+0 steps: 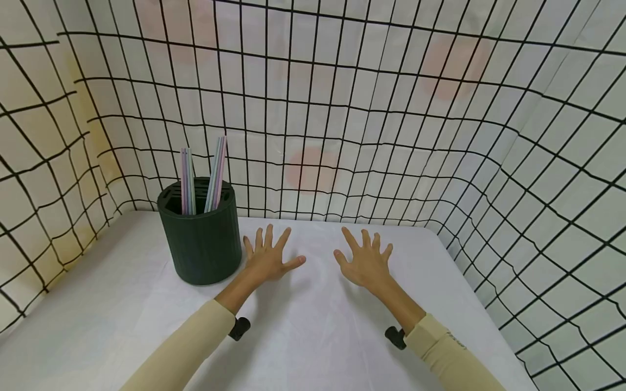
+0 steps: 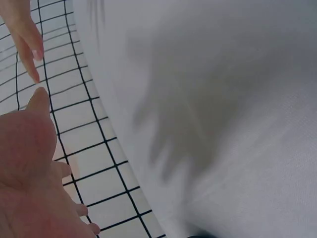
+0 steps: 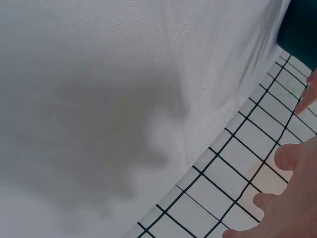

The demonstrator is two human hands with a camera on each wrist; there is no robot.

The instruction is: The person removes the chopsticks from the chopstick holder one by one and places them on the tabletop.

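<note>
Your left hand (image 1: 266, 263) and right hand (image 1: 369, 265) spread wide above the surface (image 1: 313, 336); at your left hand's nine o'clock stands a dark green holder (image 1: 202, 250) of pastel sticks (image 1: 216, 176).

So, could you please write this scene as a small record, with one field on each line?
Left: hand above the table, fingers spread, holding nothing
Right: hand above the table, fingers spread, holding nothing
Container: dark green holder, upright, beside the left hand
Contents: thin pastel sticks, in two bunches
Surroundings: black net behind and at both sides
</note>
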